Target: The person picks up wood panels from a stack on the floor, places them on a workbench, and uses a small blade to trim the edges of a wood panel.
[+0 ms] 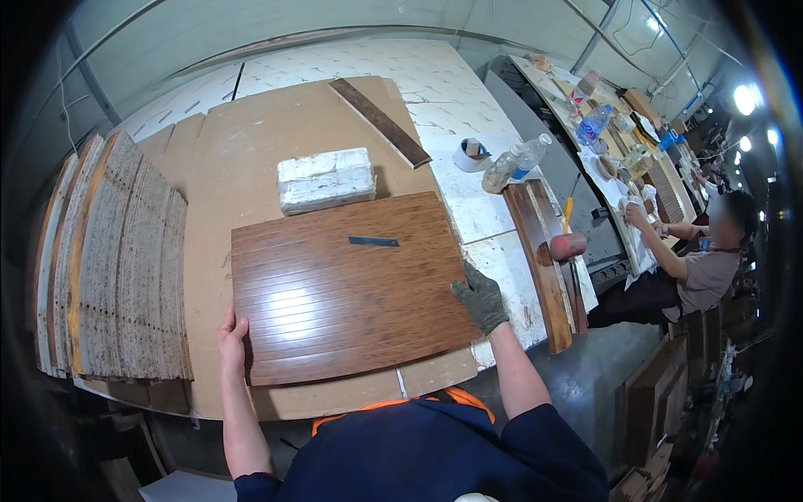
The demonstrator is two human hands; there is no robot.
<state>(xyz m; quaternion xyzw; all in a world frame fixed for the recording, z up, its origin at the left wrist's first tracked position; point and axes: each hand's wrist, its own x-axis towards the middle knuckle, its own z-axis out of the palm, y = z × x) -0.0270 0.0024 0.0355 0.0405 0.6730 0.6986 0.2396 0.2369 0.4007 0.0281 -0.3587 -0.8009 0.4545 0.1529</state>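
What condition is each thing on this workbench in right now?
Brown wooden panel: flat on the bench, gripped at both side edges.
Left hand: bare, on the panel's left edge.
Right hand: gloved, on its right edge.
Dark blade: lying loose on the panel.
White block: resting behind the panel.
Plastic bottles: lying tipped.

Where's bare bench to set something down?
Free: cardboard sheet behind the white block, left of the dark strip. Crowded: brown panel gripped by left hand and gloved right hand; bottles and tape roll right; stacked boards left.
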